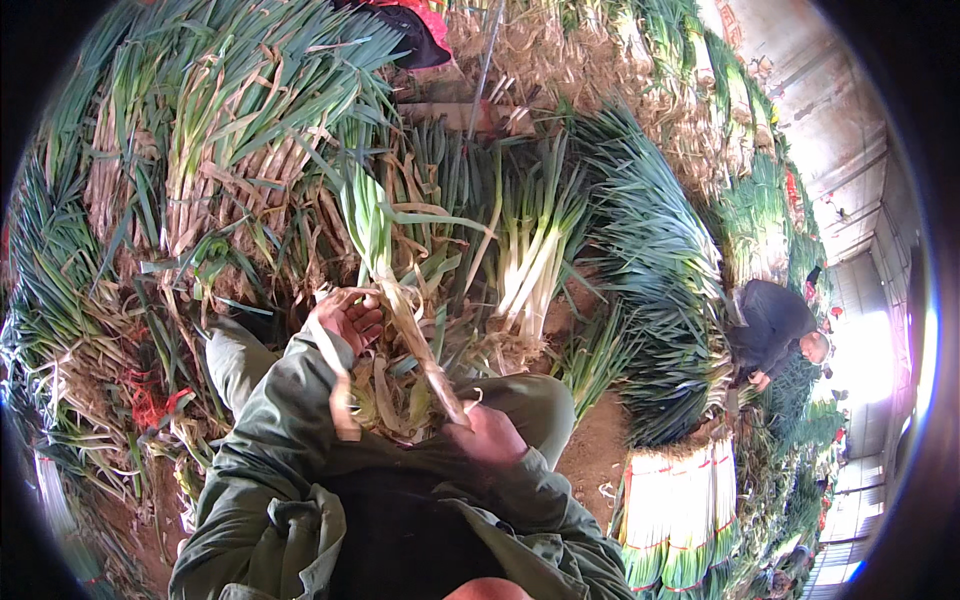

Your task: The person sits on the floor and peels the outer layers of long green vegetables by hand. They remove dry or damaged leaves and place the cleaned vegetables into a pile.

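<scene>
My right hand (487, 435) is closed round the root end of a long green onion (410, 325), above my right thigh. The onion slants up and left, its brown outer skin along the lower stalk and its green leaves toward the far end. Beside the stalk, my left hand (350, 317) has its palm turned up and its fingers loosely curled and apart, with no onion in its grasp. A pale strip of dry leaf (342, 390) hangs across my left wrist; what holds its upper end is unclear. Peeled dry leaves (385, 395) lie between my legs.
Heaped unpeeled green onions (240, 150) cover the left and far side. Peeled onions (535, 250) stand just ahead, beside a long row of leafy onions (655, 260). Tied white bundles (680, 500) lie at the right. Another person (775, 325) bends over farther right.
</scene>
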Tool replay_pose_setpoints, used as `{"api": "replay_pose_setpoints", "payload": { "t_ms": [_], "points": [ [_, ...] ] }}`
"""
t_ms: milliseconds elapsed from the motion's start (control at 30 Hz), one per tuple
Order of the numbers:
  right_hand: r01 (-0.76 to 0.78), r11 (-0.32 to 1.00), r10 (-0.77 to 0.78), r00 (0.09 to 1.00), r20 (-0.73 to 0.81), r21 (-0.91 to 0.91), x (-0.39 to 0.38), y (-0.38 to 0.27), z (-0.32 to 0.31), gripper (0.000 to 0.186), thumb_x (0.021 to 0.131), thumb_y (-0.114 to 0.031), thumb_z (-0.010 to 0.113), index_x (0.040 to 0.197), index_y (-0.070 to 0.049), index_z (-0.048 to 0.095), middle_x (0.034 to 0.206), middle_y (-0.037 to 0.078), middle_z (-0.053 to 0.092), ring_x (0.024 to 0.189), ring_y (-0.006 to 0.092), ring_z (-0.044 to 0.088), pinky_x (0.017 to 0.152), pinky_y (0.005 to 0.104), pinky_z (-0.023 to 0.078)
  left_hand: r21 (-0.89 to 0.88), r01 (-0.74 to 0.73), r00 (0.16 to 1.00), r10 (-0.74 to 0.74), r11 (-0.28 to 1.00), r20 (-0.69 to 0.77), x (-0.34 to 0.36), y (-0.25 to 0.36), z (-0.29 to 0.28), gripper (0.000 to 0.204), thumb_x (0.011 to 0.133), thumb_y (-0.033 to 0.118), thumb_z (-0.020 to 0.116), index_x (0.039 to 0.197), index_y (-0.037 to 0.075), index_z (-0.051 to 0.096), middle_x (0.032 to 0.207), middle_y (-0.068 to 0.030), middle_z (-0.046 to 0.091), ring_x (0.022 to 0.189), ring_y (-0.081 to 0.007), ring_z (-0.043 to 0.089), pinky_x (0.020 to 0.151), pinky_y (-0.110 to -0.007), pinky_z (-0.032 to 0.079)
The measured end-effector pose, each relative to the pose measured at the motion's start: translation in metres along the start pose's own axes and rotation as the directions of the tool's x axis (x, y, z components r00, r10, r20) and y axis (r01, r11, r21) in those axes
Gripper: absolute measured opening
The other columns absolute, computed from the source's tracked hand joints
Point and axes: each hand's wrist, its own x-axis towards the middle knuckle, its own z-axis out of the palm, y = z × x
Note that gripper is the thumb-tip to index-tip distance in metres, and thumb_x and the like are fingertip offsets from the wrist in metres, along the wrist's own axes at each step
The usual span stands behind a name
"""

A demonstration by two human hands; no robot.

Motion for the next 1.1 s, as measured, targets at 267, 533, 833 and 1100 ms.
{"api": "replay_pose_setpoints", "payload": {
  "t_ms": [267, 533, 833, 1100],
  "points": [
    [-0.022, 1.000, 0.022, 1.000, 0.014, -0.003, -0.039, 0.001, -0.018, 0.038, 0.091, -0.038, 0.060, 0.102, -0.002, 0.058, 0.096, 0.028, 0.065, 0.096, 0.0468, 0.063, 0.083, 0.0541, 0.049, -0.215, -0.279, 0.955, 0.295, 0.936, 0.044, -0.006, 0.037, -0.003, 0.044, 0.097, 0.042, 0.059, 0.110, 0.001, 0.067, 0.092, -0.0131, 0.071, 0.080, -0.0263, 0.069, 0.072, -0.040, 0.057],
    [-0.078, 0.995, 0.071, 0.990, 0.124, 0.055, -0.060, -0.005, -0.056, 0.038, 0.091, -0.036, 0.066, 0.105, -0.001, 0.061, 0.091, 0.026, 0.064, 0.088, 0.0442, 0.064, 0.077, 0.0471, 0.050, 0.045, -0.053, 0.875, 0.068, 0.998, -0.479, 0.042, 0.032, -0.080, 0.002, 0.096, 0.008, 0.061, 0.094, 0.007, 0.062, 0.077, -0.0045, 0.063, 0.069, -0.0211, 0.064, 0.067, -0.036, 0.059],
    [0.073, 0.994, -0.065, 0.993, 0.099, -0.080, -0.085, -0.002, -0.116, 0.034, 0.090, -0.030, 0.070, 0.108, -0.002, 0.063, 0.087, 0.021, 0.065, 0.081, 0.0369, 0.064, 0.071, 0.0428, 0.049, -0.058, -0.056, 0.898, 0.075, 0.997, 0.433, 0.025, -0.021, -0.018, 0.038, 0.091, 0.011, 0.071, 0.126, 0.009, 0.057, 0.115, -0.0111, 0.069, 0.103, -0.0307, 0.070, 0.086, -0.051, 0.062],
    [-0.261, 0.962, 0.204, 0.883, 0.422, 0.081, -0.100, 0.016, -0.146, 0.033, 0.092, -0.030, 0.069, 0.110, -0.003, 0.063, 0.085, 0.021, 0.066, 0.080, 0.0379, 0.065, 0.072, 0.0416, 0.050, -0.166, 0.054, 0.903, 0.022, 0.985, 0.429, 0.007, -0.027, 0.009, 0.042, 0.090, 0.012, 0.073, 0.130, 0.008, 0.062, 0.125, -0.0115, 0.069, 0.122, -0.0291, 0.063, 0.113, -0.055, 0.044]
  ]
}}
